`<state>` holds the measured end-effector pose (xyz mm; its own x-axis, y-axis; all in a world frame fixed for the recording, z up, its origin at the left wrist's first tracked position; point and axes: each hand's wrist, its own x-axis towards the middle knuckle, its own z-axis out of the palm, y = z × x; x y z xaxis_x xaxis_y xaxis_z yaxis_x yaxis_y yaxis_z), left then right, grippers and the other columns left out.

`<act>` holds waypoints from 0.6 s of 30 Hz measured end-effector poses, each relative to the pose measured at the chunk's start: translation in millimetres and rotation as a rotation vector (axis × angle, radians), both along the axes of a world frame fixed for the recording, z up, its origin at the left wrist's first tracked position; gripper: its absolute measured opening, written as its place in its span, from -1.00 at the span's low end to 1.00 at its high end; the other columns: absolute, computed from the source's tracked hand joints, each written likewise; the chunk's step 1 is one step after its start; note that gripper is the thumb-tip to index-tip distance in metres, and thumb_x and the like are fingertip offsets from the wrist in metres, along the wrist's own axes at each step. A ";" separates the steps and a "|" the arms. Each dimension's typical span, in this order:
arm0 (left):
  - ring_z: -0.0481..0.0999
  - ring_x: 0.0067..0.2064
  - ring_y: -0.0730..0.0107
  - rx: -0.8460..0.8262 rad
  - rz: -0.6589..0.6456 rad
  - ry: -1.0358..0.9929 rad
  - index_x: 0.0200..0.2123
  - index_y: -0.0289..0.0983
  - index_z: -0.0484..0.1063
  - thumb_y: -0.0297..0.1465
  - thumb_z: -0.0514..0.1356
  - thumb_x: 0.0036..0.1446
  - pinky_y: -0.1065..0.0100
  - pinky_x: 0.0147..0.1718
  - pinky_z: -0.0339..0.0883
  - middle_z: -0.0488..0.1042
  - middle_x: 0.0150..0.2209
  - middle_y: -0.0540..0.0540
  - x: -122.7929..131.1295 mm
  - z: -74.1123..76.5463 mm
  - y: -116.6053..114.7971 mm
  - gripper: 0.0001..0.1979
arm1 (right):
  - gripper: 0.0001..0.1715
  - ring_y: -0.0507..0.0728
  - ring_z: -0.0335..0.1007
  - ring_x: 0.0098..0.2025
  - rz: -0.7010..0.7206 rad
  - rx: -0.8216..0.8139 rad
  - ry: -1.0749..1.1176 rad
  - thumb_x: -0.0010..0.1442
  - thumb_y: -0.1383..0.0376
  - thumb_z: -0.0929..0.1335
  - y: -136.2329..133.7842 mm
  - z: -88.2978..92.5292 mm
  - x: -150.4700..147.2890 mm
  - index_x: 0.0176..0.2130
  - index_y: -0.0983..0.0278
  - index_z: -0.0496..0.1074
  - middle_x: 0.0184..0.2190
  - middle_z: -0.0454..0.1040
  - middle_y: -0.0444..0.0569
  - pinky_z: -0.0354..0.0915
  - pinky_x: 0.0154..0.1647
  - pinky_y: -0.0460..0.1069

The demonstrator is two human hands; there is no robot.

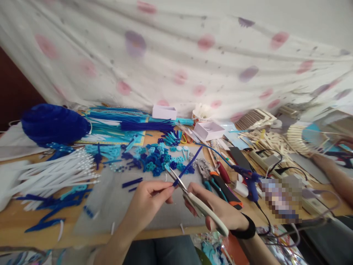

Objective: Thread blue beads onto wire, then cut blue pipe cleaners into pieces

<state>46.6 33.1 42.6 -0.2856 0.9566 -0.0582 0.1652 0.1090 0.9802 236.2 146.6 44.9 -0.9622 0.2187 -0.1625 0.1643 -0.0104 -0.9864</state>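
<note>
Between thumb and fingers, my left hand [151, 200] pinches the lower end of a dark blue pipe cleaner [190, 162], which slants up to the right. My right hand [212, 206] grips white-handled scissors [201, 206]; their blades are parted and lie around the pipe cleaner close to my left fingertips. A black band circles my right wrist. Just beyond the blades lies a heap of small blue and turquoise looped pieces [157, 158]. Short dark blue cut lengths [132, 182] rest on the grey mat [116, 206] left of my hands.
Bundled blue pipe cleaners [149, 126] and a big dark blue fuzzy shape [53, 125] lie behind. White bead-tipped stems [63, 173] spread at left. Pliers [217, 184], a blue glue gun [249, 180] and its cable sit at right. Another person's arm [335, 176] reaches in at far right.
</note>
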 end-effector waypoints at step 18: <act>0.49 -0.43 0.31 0.058 -0.052 0.205 -0.62 -0.19 0.52 -0.32 0.15 0.16 0.38 -0.36 0.23 0.54 -0.55 0.02 -6.6 8.7 0.9 -0.67 | -0.47 0.01 0.07 -0.48 -0.218 0.011 -0.106 0.12 -0.14 0.37 -20.8 -0.2 -1.3 -0.37 0.21 0.17 -0.49 0.16 -0.21 0.04 -0.47 -0.05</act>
